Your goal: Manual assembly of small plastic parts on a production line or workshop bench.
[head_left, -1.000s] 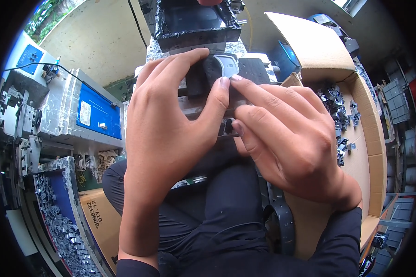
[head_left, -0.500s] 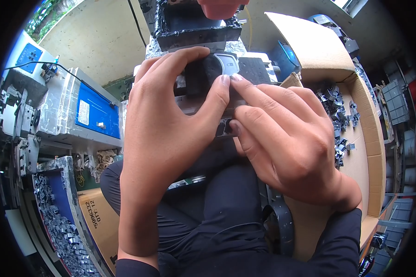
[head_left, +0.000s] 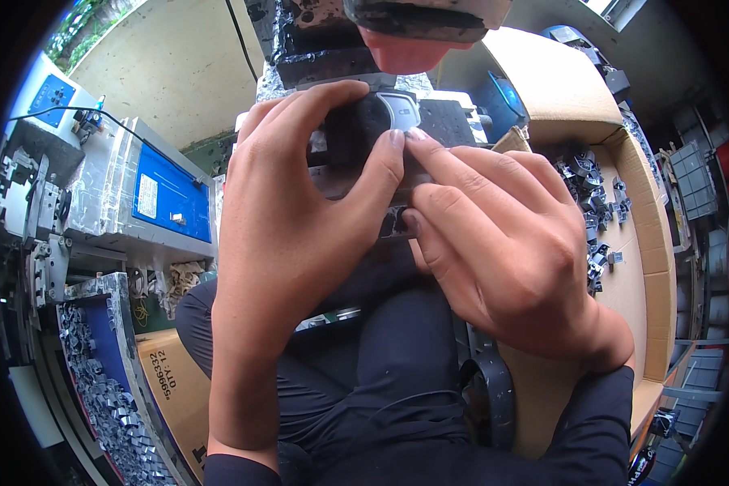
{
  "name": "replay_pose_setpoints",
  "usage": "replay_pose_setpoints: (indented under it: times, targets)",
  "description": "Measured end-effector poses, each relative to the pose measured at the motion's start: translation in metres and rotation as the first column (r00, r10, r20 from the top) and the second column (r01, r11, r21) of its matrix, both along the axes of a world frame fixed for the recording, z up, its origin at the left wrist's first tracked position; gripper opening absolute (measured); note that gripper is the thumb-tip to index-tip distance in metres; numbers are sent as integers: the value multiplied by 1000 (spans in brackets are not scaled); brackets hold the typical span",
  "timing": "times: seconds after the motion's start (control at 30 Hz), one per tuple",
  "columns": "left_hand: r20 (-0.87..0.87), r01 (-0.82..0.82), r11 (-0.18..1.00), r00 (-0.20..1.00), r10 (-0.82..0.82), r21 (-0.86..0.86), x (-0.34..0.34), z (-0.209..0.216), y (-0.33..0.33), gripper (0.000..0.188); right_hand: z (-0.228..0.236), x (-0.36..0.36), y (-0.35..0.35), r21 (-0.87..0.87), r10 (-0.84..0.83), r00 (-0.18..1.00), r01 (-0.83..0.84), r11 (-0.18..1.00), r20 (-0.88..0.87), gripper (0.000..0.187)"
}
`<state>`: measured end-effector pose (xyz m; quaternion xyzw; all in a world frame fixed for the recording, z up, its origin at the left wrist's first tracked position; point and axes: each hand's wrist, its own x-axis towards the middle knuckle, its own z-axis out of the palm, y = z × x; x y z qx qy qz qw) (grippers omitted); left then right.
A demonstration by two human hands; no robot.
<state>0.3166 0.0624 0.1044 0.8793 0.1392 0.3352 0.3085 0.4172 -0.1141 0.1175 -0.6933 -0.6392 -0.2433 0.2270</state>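
Observation:
A small curved grey plastic piece [head_left: 401, 110] with a pale outline and a small printed mark lies on a black block-shaped fixture [head_left: 445, 123] in front of me. My left hand [head_left: 299, 178] arches over the fixture's left side, its index fingertip at the piece's far end and its thumb at the near edge. From the right, my right hand [head_left: 502, 219] sets its index fingertip against that same near edge, beside the left thumb. Its other fingers are bent together over the fixture's near side, where the thumb tip also rests. The hands cover part of the fixture.
Above the fixture hangs a red rubbery pad [head_left: 405, 53], before a black-smeared tray [head_left: 332, 69]. At right, an open cardboard box [head_left: 652, 251] holds loose small metallic-looking parts. A bin [head_left: 121, 324] of similar parts stands at left, below a grey cabinet with a blue panel [head_left: 170, 194].
The red pad has come farther into view, lower and to the right, with its dark mount now showing. My hands and the grey piece stay almost where they were.

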Motion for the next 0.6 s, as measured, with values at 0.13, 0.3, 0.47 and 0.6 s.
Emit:
replay_pose_setpoints:
  times: [0.13, 0.3, 0.47, 0.6]
  targets:
    - [6, 3, 1000, 1000, -3, -5, 0, -1, 0, 42, 0, 0, 0, 2, -1, 1000, 1, 1000, -4, 15]
    - [12, -2, 1000, 1000, 2, 5, -1, -1, -1, 44, 0, -1, -1, -2, -7, 1000, 7, 1000, 7, 15]
    - [5, -2, 1000, 1000, 2, 16, 0, -1, 0, 42, 1, -1, -1, -11, -9, 1000, 9, 1000, 0, 16]
    - [-2, 5, 1000, 1000, -5, 27, 1, -2, 2, 39, 2, -2, -1, -17, -11, 1000, 11, 1000, -4, 16]
